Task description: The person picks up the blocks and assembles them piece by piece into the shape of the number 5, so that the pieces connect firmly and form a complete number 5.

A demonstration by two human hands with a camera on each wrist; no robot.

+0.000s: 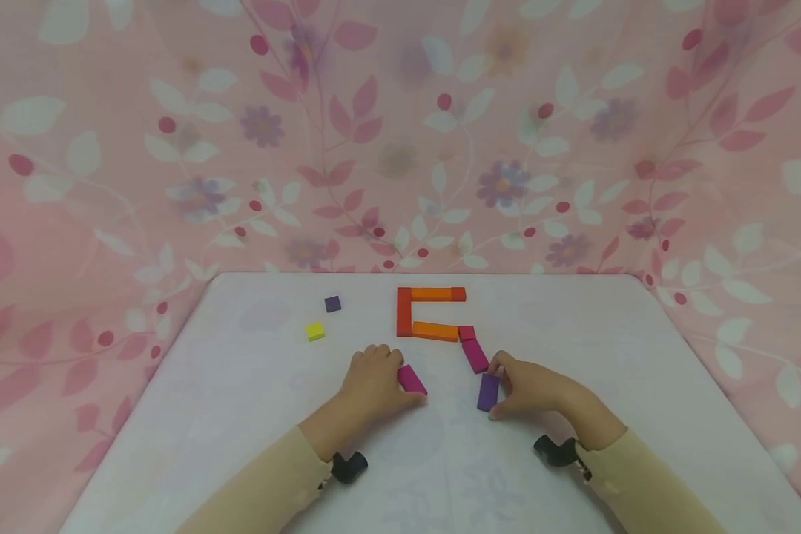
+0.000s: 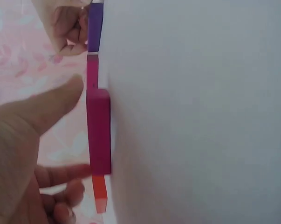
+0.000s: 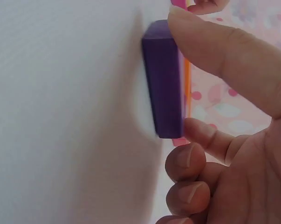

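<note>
My left hand (image 1: 374,382) spans a magenta block (image 1: 411,379) lying on the white table, its thumb at the near end and forefinger at the far end. The left wrist view shows this magenta block (image 2: 99,133) close up, the fingertips right at its ends. A purple block (image 1: 488,391) is pinched lengthwise between the thumb and forefinger of my right hand (image 1: 534,386). In the right wrist view the thumb presses the top of the purple block (image 3: 163,86), while the other fingers curl below. Its far end meets a second magenta block (image 1: 475,356).
The bent row continues through a pinkish-red cube (image 1: 466,333), an orange block (image 1: 435,331), a red block (image 1: 403,311), another orange block (image 1: 431,294) and a small red-orange block (image 1: 458,294). Left of it lie a yellow cube (image 1: 315,331) and a dark purple cube (image 1: 332,304). Floral cloth (image 1: 400,148) hangs behind.
</note>
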